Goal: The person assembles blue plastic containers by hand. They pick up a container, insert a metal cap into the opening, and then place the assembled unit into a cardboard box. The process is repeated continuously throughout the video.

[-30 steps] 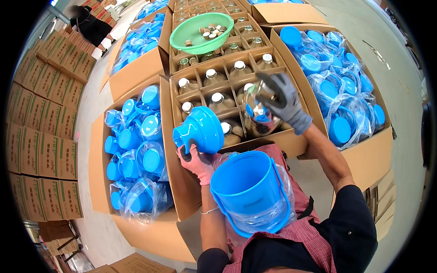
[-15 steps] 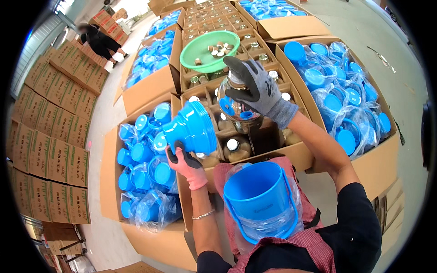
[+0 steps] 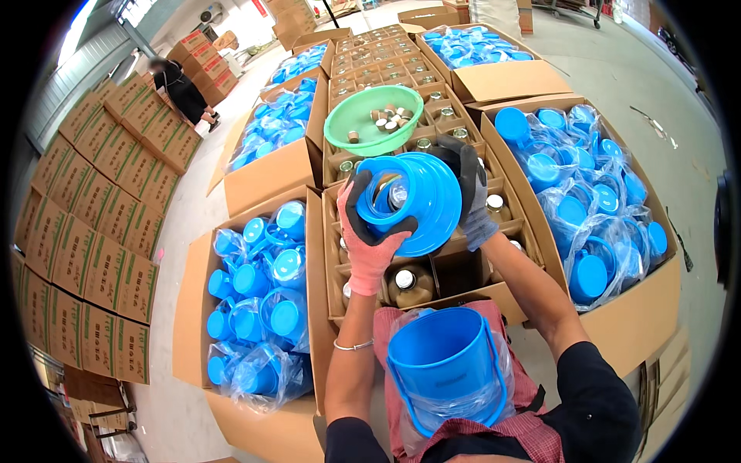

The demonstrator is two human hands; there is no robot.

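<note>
In front of me, above the divided carton, my left hand [image 3: 370,239] in a pink and black glove grips a blue stepped plastic piece [image 3: 432,212] with a ring-like opening. My right hand [image 3: 471,185], in a grey and black glove, closes on its right edge, fingertips partly hidden behind it. Through the opening shows part of a clear glass bottle [image 3: 397,193]; the rest of it is hidden. On my lap stands a blue bucket [image 3: 440,359] with a handle, its lower part wrapped in clear plastic.
A green basin [image 3: 363,147] with several small caps rests on the divided carton [image 3: 505,289], which holds glass bottles. Open cartons of blue plastic pieces flank it at left [image 3: 185,309] and right [image 3: 641,316]. Stacked cartons [image 3: 100,239] and another person [image 3: 181,89] are farther left.
The blue piece has moved right and up, turning its opening toward me. The glass bottle in my right hand has come behind it, and both hands are now at the blue piece.
</note>
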